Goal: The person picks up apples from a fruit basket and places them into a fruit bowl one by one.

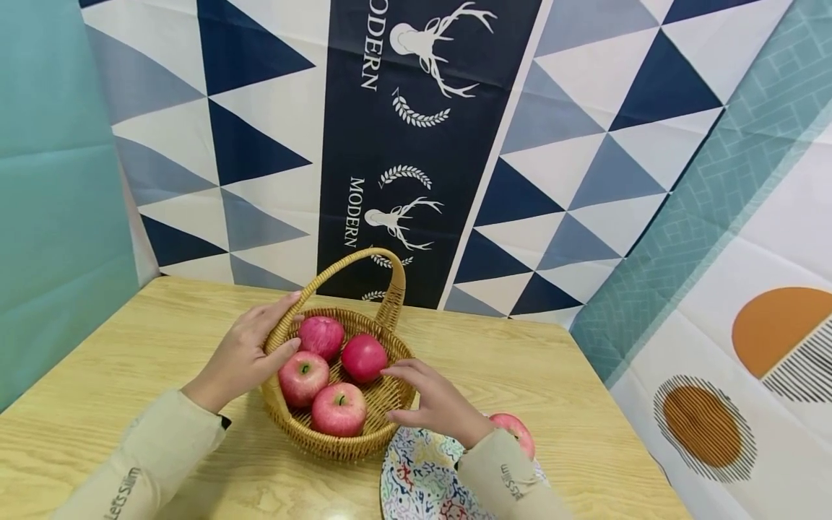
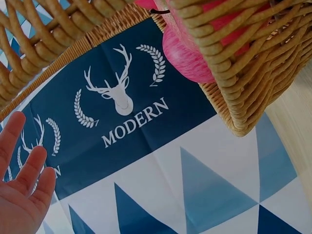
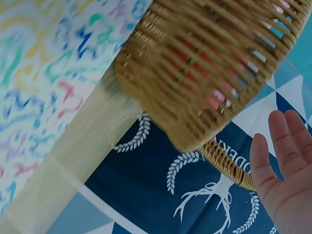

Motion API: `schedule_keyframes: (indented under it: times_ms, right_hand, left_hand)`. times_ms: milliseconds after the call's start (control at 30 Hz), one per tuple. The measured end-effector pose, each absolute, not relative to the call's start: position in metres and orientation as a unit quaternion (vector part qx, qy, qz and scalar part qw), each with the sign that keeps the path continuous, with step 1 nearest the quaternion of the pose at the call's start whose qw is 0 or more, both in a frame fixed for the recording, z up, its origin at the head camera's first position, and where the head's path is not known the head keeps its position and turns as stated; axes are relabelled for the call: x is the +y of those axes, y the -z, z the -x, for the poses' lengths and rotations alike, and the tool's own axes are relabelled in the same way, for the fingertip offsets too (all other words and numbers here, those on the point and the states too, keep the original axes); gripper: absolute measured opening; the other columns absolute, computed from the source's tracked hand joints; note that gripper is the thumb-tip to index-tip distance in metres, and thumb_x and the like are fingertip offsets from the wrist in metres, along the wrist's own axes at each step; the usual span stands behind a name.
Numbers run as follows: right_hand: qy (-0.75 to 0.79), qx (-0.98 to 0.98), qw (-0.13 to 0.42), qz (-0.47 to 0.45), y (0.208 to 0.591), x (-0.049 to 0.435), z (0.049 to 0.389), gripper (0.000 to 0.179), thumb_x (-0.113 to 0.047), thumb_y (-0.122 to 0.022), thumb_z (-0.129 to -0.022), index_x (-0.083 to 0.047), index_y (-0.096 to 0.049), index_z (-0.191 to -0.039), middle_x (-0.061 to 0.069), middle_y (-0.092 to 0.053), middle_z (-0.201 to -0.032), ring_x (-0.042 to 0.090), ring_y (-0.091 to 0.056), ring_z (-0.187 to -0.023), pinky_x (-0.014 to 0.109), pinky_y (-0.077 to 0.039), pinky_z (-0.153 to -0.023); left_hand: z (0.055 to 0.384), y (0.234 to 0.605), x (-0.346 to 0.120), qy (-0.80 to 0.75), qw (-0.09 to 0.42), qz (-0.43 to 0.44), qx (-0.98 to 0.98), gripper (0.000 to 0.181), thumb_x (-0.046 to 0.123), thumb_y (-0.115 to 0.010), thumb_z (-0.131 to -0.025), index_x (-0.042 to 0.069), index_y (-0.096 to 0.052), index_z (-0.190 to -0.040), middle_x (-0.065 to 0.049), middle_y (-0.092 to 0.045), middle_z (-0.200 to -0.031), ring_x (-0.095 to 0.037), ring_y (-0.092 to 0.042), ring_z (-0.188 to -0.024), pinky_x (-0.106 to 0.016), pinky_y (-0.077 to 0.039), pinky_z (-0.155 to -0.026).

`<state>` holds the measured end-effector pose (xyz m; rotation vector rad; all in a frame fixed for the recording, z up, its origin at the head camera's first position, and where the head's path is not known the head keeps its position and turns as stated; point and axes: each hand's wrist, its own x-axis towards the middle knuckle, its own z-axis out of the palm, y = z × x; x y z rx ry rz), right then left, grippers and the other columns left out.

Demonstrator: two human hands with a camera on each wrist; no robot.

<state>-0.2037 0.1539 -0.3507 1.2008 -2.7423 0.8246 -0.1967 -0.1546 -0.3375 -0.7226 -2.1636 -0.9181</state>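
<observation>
A woven wicker basket [image 1: 338, 449] with a tall arched handle [image 1: 338, 269] stands on the table, holding several red-pink apples [image 1: 339, 409]. My left hand [image 1: 243, 354] is at its left side by the foot of the handle, thumb extended over the rim. In the left wrist view the fingers [image 2: 34, 178] are straight and spread. My right hand [image 1: 432, 401] is at the basket's right rim, fingers and thumb apart and nothing between them. Partly hidden behind the right forearm, another apple [image 1: 513, 437] lies on a round, squiggle-patterned plate-like piece [image 1: 412, 480].
The light wooden table [image 1: 565, 404] runs back to a wall hanging [image 1: 260, 166] with triangles and deer heads. A teal cloth [image 1: 58, 180] borders the left, and a patterned cloth [image 1: 747, 325] the right. The basket handle rises above both hands.
</observation>
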Motion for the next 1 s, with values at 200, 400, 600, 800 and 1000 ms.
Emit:
schedule_keyframes:
  times_ms: [200, 400, 600, 800, 1000]
  right_hand:
    - [-0.303, -0.872, 0.022, -0.385, 0.36, 0.137, 0.207, 0.058, -0.019, -0.076, -0.082, 0.001, -0.055, -0.133, 0.02, -0.054, -0.133, 0.035, -0.053, -0.121, 0.052, -0.044, -0.101]
    - [-0.339, -0.875, 0.034, -0.344, 0.368, 0.12, 0.205, 0.059, -0.02, -0.077, -0.081, -0.001, -0.055, -0.132, 0.017, -0.055, -0.131, 0.034, -0.058, -0.112, 0.05, -0.049, -0.094]
    - [-0.368, -0.882, 0.031, -0.294, 0.375, 0.103, 0.204, 0.065, -0.026, -0.08, -0.08, -0.001, -0.054, -0.134, 0.013, -0.057, -0.128, 0.028, -0.057, -0.104, 0.041, -0.051, -0.085]
    - [-0.372, -0.885, 0.028, -0.277, 0.38, 0.094, 0.203, 0.067, -0.026, -0.082, -0.078, -0.003, -0.054, -0.135, 0.013, -0.055, -0.131, 0.03, -0.056, -0.111, 0.043, -0.049, -0.094]
    - [-0.331, -0.904, 0.027, -0.271, 0.381, 0.085, 0.202, 0.071, -0.028, -0.083, -0.075, -0.004, -0.054, -0.135, 0.015, -0.055, -0.13, 0.031, -0.054, -0.12, 0.049, -0.045, -0.1]
  left_hand:
    - [0.197, 0.338, -0.154, 0.349, 0.329, 0.277, -0.833, 0.064, 0.014, -0.068, -0.083, 0.015, -0.047, -0.143, -0.021, -0.062, -0.12, -0.037, -0.057, -0.106, -0.06, -0.046, -0.084]
    - [0.196, 0.337, -0.153, 0.348, 0.324, 0.271, -0.837, 0.064, 0.012, -0.068, -0.082, 0.013, -0.047, -0.143, -0.02, -0.062, -0.12, -0.035, -0.057, -0.106, -0.058, -0.047, -0.083]
    - [0.195, 0.335, -0.153, 0.355, 0.32, 0.263, -0.838, 0.063, 0.01, -0.068, -0.081, 0.008, -0.049, -0.141, -0.02, -0.061, -0.12, -0.036, -0.057, -0.105, -0.057, -0.047, -0.081]
    - [0.195, 0.337, -0.154, 0.355, 0.326, 0.269, -0.834, 0.063, 0.011, -0.068, -0.082, 0.01, -0.048, -0.142, -0.019, -0.063, -0.117, -0.036, -0.057, -0.105, -0.057, -0.047, -0.081]
    - [0.195, 0.337, -0.152, 0.36, 0.32, 0.263, -0.836, 0.063, 0.011, -0.067, -0.083, 0.01, -0.047, -0.143, -0.02, -0.062, -0.118, -0.036, -0.057, -0.103, -0.055, -0.047, -0.079]
